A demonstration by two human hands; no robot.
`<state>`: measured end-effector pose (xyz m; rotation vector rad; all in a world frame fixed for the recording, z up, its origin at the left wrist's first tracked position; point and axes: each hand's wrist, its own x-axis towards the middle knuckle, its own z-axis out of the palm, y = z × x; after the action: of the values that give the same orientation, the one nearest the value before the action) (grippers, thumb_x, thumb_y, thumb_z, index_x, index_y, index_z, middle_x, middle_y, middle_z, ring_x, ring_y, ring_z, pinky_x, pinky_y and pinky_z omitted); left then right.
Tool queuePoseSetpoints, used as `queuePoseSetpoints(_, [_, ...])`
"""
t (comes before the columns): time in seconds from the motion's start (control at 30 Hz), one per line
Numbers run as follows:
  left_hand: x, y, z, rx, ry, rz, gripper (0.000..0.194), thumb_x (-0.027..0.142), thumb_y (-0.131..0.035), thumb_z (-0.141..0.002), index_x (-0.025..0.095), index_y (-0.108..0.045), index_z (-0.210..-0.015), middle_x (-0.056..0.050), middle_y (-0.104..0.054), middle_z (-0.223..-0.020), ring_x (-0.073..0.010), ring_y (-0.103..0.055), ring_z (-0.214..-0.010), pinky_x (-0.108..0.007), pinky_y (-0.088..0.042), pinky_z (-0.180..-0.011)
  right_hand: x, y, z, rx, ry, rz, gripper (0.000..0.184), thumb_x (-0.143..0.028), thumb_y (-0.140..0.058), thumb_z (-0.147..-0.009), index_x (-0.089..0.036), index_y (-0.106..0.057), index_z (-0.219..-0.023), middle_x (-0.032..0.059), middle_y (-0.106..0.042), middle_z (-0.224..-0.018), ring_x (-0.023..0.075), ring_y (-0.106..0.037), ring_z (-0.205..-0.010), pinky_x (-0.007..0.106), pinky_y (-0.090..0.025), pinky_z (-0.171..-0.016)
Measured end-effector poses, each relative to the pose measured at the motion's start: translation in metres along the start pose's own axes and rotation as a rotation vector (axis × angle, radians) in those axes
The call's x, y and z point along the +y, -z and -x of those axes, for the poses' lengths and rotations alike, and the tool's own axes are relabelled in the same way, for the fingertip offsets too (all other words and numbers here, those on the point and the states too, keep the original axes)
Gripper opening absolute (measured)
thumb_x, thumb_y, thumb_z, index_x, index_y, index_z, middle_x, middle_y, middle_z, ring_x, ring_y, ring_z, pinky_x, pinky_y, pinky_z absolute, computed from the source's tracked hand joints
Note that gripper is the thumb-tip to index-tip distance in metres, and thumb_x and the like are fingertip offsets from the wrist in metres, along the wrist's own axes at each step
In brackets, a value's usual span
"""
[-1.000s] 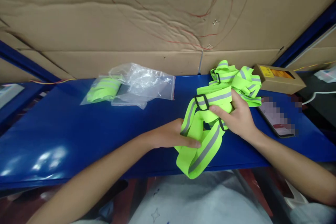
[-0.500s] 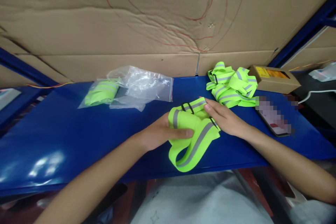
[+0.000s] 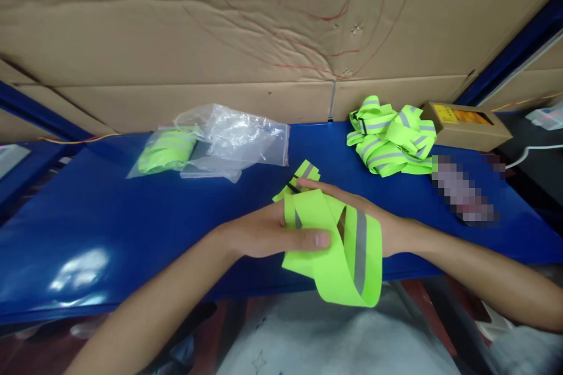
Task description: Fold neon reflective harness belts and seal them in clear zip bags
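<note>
A neon-yellow reflective strap [image 3: 328,255] with a grey stripe hangs in loops between my two hands, above the table's front edge. My left hand [image 3: 264,231] grips its folded part, the thumb pressed flat over the front. Behind the right-hand loop is my right hand [image 3: 391,231], its fingers reaching left along the strap's back. Most of those fingers are hidden by the strap. Past the fingertips, a short end with a black buckle [image 3: 294,186] sticks out.
More reflective straps [image 3: 391,137] lie heaped at the back right, beside a cardboard box [image 3: 466,129] and a blurred-out phone [image 3: 464,193]. Clear plastic bags [image 3: 246,137], one holding a folded strap [image 3: 167,149], lie back left on the blue table [image 3: 132,217]. A cardboard wall [image 3: 197,47] stands behind.
My right hand has swung left and behind the strap, carrying the buckled part to the far side of my left hand. A loop now hangs in front of my right hand.
</note>
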<state>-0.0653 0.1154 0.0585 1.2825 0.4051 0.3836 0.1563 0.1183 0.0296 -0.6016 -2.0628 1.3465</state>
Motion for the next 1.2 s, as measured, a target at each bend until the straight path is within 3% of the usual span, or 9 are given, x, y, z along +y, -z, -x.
queuePoseSetpoints(0.17, [0.001,0.013,0.002,-0.106,0.053,-0.082,0.073,0.081,-0.062,-0.081,0.019,-0.072,-0.117,-0.011,-0.077,-0.103,-0.0289,-0.073,-0.092,-0.039,-0.061,-0.077,0.0,0.007,-0.012,0.024,-0.061,-0.036,0.04,-0.052,-0.08,-0.079,-0.025,-0.075,-0.109,0.0053,-0.078,-0.111,0.0267,-0.074,-0.105,0.04,-0.06,-0.092])
queuePoseSetpoints(0.3, [0.0,0.027,0.0,0.212,-0.157,0.007,0.084,0.089,-0.043,-0.084,0.02,-0.067,-0.125,-0.014,-0.074,-0.107,-0.0277,-0.073,-0.088,-0.042,-0.061,-0.076,0.005,0.018,-0.013,0.244,-0.215,-0.28,0.043,-0.057,-0.078,-0.08,-0.026,-0.074,-0.109,0.0049,-0.079,-0.113,0.0277,-0.074,-0.105,0.045,-0.063,-0.09])
queuePoseSetpoints(0.4, [-0.009,0.032,-0.006,0.56,-0.364,-0.57,0.057,0.067,-0.06,-0.092,0.022,-0.061,-0.128,-0.013,-0.067,-0.122,-0.0277,-0.066,-0.111,-0.044,-0.057,-0.094,0.007,0.031,-0.011,0.453,-0.296,-0.434,0.042,-0.051,-0.083,-0.078,-0.024,-0.073,-0.109,0.0069,-0.078,-0.117,0.0303,-0.074,-0.109,0.05,-0.061,-0.096])
queuePoseSetpoints(0.5, [-0.026,0.024,-0.011,0.551,-0.4,-1.244,0.073,0.055,-0.075,-0.086,0.02,-0.047,-0.144,-0.02,-0.051,-0.147,-0.0366,-0.048,-0.14,-0.054,-0.044,-0.115,0.004,0.044,-0.011,0.56,-0.346,-0.565,0.039,-0.046,-0.086,-0.076,-0.022,-0.074,-0.104,0.0077,-0.08,-0.113,0.0317,-0.076,-0.104,0.05,-0.063,-0.095])
queuePoseSetpoints(0.63, [-0.041,-0.002,-0.013,0.634,-0.666,-1.582,0.091,0.048,-0.075,-0.089,0.023,-0.024,-0.159,-0.023,-0.04,-0.157,-0.039,-0.041,-0.147,-0.055,-0.038,-0.119,-0.002,0.06,-0.017,0.699,-0.268,-0.522,0.039,-0.044,-0.085,-0.077,-0.023,-0.072,-0.107,0.0069,-0.077,-0.122,0.031,-0.074,-0.111,0.049,-0.061,-0.099])
queuePoseSetpoints(0.73, [-0.043,-0.018,-0.012,0.524,-0.666,-1.673,0.075,0.045,-0.068,-0.094,0.024,-0.033,-0.156,-0.019,-0.052,-0.15,-0.0348,-0.053,-0.136,-0.051,-0.041,-0.115,-0.002,0.075,-0.03,0.741,-0.217,-0.411,0.04,-0.043,-0.084,-0.078,-0.022,-0.07,-0.11,0.0084,-0.076,-0.125,0.0311,-0.074,-0.111,0.05,-0.061,-0.099])
queuePoseSetpoints(0.93, [-0.041,-0.014,-0.014,0.28,-0.197,-1.654,0.051,0.051,-0.06,-0.098,0.012,-0.056,-0.132,-0.016,-0.072,-0.116,-0.0311,-0.068,-0.105,-0.047,-0.05,-0.091,0.016,0.114,-0.082,0.703,-0.143,0.322,0.03,-0.038,-0.07,-0.09,-0.024,-0.069,-0.116,0.0062,-0.074,-0.129,0.0298,-0.068,-0.122,0.049,-0.052,-0.107])
queuePoseSetpoints(1.03, [-0.036,-0.014,-0.011,0.157,-0.265,-1.711,0.037,0.041,-0.065,-0.097,0.015,-0.061,-0.124,-0.012,-0.07,-0.112,-0.029,-0.066,-0.105,-0.045,-0.047,-0.094,0.03,0.122,-0.104,0.594,-0.228,0.852,0.029,-0.025,-0.055,-0.097,-0.021,-0.068,-0.123,0.0102,-0.074,-0.125,0.0337,-0.066,-0.123,0.052,-0.05,-0.107])
queuePoseSetpoints(1.2, [-0.029,-0.03,-0.003,0.084,-0.471,-1.377,0.047,0.063,-0.064,-0.092,0.019,-0.065,-0.107,-0.011,-0.066,-0.118,-0.0261,-0.063,-0.106,-0.041,-0.047,-0.096,0.047,0.126,-0.12,0.456,-0.361,0.99,0.039,-0.022,-0.065,-0.092,-0.015,-0.065,-0.131,0.018,-0.072,-0.124,0.0387,-0.065,-0.122,0.055,-0.049,-0.104])
